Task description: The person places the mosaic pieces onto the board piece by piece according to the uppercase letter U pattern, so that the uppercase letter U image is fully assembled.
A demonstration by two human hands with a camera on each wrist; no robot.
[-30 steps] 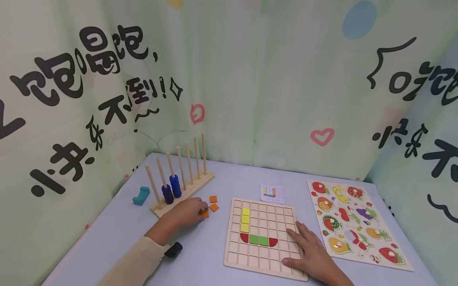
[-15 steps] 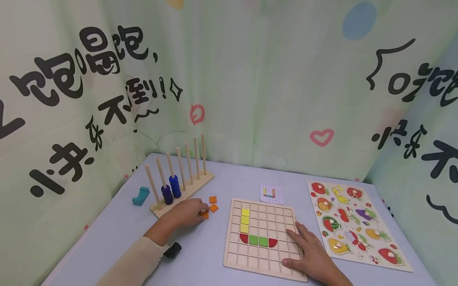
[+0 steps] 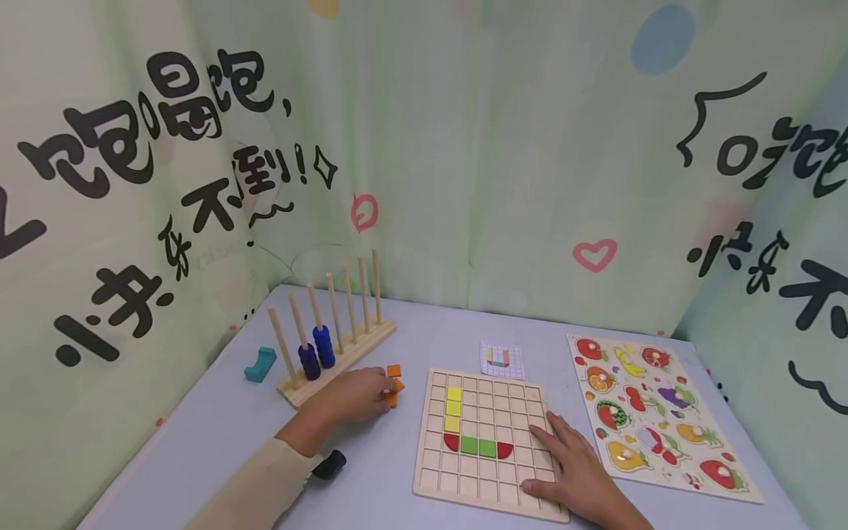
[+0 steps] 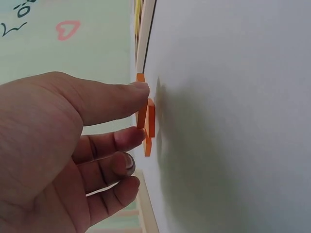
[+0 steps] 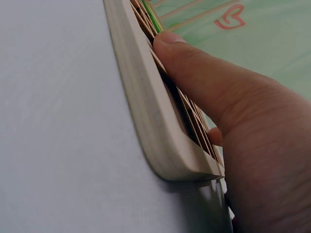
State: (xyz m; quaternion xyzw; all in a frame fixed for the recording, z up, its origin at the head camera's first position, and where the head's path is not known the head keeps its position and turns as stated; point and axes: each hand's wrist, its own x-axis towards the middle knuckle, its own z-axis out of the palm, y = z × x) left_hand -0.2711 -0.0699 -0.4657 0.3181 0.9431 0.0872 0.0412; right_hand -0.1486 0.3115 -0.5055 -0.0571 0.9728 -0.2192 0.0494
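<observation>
My left hand (image 3: pixel 356 397) pinches an orange square tile (image 4: pixel 141 109) between thumb and fingertips, just off the table in the left wrist view. Two other orange tiles lie right by it, the farther one (image 3: pixel 394 370) plainly visible and the nearer one (image 3: pixel 400 385) partly covered by the fingers. To the right is a wooden grid board (image 3: pixel 464 482) with a yellow column (image 3: pixel 453 407), green squares (image 3: pixel 478 447) and red quarter-round pieces (image 3: pixel 505 450) set in it. Fingers spread, my right hand (image 3: pixel 576 471) rests on the board's right side, its thumb (image 5: pixel 170 41) on the grid.
Behind the left hand stands a wooden peg rack (image 3: pixel 371 337) with blue rings on two pegs. A teal curved block (image 3: pixel 260 364) lies left of it. Beyond the board is a small pattern card (image 3: pixel 501 359); a fruit puzzle board (image 3: pixel 662 412) lies at the right.
My left hand has shifted slightly right with the orange tile, now overlapping the middle one. The right hand stays in place on the grid board.
</observation>
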